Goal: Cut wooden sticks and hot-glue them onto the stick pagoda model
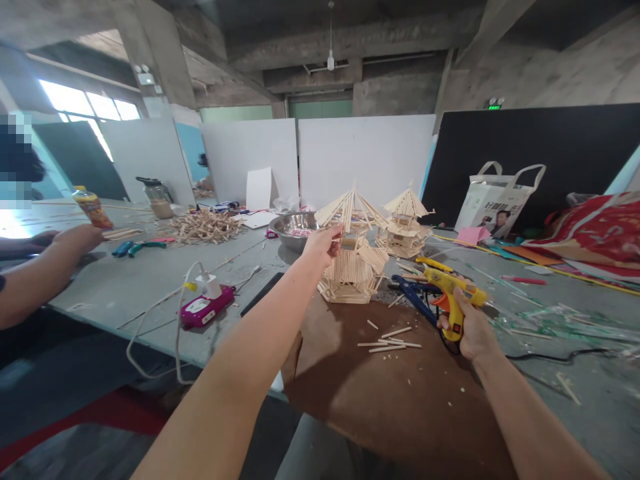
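Note:
My left hand (324, 247) is closed at the lower left edge of a cone-shaped roof (354, 210) made of thin wooden sticks, fingertips pinched against it. Directly below the roof stands the stick pavilion model (350, 273), upright on a brown board (345, 360); my fingers hide part of where the two meet. In my right hand (473, 327) is a yellow glue gun (453, 297), gripped by its handle, its nozzle away from the model. Several loose sticks (390, 343) lie on the board between my hands. Blue-handled pliers (415, 297) rest beside the glue gun.
Behind stands another stick pavilion (405, 227), near a metal bowl (293, 230). A stick pile (207, 227), a purple power strip (205, 307) with cables and teal pliers (137, 248) are at left. A co-worker's arm (45, 267) reaches in. Plastic wrappers (555, 320) lie right.

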`<act>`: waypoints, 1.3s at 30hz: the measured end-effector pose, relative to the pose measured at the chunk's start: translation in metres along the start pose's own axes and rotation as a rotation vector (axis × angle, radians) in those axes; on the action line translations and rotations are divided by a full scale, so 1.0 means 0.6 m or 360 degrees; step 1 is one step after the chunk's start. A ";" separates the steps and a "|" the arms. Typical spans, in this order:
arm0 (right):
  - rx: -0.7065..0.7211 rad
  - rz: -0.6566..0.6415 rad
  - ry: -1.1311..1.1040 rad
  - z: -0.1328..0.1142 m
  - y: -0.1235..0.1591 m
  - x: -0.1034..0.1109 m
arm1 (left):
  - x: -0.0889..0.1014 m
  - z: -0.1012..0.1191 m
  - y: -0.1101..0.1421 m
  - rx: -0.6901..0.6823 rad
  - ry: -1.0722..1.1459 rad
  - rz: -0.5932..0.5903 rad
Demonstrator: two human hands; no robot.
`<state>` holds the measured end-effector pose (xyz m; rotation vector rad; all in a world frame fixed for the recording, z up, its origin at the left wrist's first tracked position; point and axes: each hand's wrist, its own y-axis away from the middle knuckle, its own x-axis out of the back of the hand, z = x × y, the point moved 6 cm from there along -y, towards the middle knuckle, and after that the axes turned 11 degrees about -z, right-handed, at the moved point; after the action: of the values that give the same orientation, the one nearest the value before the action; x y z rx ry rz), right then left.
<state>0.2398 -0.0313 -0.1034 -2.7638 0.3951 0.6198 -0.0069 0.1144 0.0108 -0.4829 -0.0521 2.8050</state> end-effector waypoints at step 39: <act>0.0257 -0.0194 0.0857 -0.001 0.014 -0.026 | -0.047 -0.220 0.136 0.0635 0.0108 -0.0627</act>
<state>0.2239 -0.0364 -0.0977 -2.7346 0.3603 -0.1904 0.0397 0.0261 -0.1115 -0.4149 0.3772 2.3294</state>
